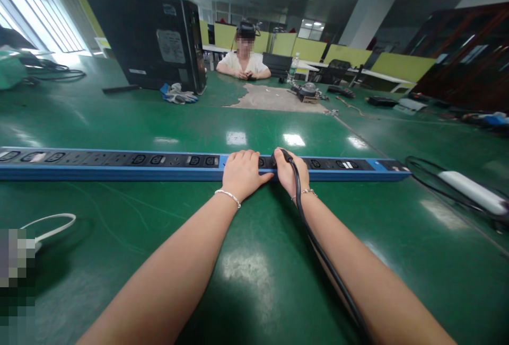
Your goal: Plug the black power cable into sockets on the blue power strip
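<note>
A long blue power strip (186,175) with a row of black sockets lies across the green table. My left hand (243,174) rests over its top near the middle, fingers across the far edge and thumb stretched along the near side; no object shows in it. Just to the right, my right hand (292,173) grips a black plug (281,155) at the sockets. Whether the plug is fully seated is hidden by the fingers. From the plug a black cable (314,239) runs down over my right forearm to the bottom edge.
A black computer case (147,37) stands at the back left, gloves (178,94) beside it. Across the table (119,122) sits a person (243,61). A metal device (308,91) and a bottle (295,64) stand beyond. A white adapter (473,191) with cables lies at right.
</note>
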{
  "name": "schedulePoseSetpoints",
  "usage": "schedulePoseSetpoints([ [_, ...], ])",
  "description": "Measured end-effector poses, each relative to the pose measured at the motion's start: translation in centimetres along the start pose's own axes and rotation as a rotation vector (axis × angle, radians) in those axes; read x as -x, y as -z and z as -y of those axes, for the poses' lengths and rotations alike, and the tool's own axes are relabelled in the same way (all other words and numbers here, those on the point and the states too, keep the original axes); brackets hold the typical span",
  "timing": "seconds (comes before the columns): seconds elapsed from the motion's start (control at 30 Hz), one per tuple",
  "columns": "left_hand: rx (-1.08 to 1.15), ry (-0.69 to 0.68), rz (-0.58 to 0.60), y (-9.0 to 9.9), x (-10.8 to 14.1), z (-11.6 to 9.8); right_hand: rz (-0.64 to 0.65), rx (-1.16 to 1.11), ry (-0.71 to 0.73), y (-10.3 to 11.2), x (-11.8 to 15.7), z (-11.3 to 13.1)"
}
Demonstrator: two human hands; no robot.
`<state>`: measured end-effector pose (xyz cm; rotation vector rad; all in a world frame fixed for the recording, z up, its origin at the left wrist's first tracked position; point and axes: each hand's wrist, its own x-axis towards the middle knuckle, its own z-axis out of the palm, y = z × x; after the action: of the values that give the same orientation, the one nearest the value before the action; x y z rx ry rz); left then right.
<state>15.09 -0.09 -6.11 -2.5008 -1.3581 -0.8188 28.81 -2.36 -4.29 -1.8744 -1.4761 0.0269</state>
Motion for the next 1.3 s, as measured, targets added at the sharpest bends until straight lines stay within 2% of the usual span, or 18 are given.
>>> schedulePoseSetpoints([
  [0.2, -0.007, -0.006, -0.01, 0.0, 0.0, 0.0, -0.042, 0.167, 0.079, -0.4, 0.3, 1.0],
  [0.37, -0.008, -0.007, -0.005, 0.0, 0.0, 0.0, -0.076, 0.219, 0.083, -0.8, 0.5, 1.2],
  [0.57, -0.009, -0.011, -0.026, -0.1, 0.0, 0.0, -0.171, 0.19, 0.1, -2.2, 1.4, 0.3],
  [0.67, -0.008, -0.002, -0.016, -0.2, 0.0, 0.0, -0.178, 0.2, 0.132, -2.6, 1.8, -0.3],
  [0.8, -0.014, -0.009, -0.002, 0.0, 0.1, 0.1, -0.161, 0.215, 0.171, -2.3, 2.0, -1.0],
  [0.93, 0.011, 0.004, -0.005, 0.4, 0.2, -0.1, -0.081, 0.238, 0.247, -1.6, 1.8, -1.7],
  [1.17, 0.129, -0.161, -0.02, 0.5, 0.5, -2.2, 0.042, 0.304, 0.374, -0.2, 1.3, -2.7],
  [1.3, 0.139, -0.12, -0.005, 0.3, 0.4, -3.1, 0.05, 0.297, 0.414, -0.1, 1.2, -3.1],
])
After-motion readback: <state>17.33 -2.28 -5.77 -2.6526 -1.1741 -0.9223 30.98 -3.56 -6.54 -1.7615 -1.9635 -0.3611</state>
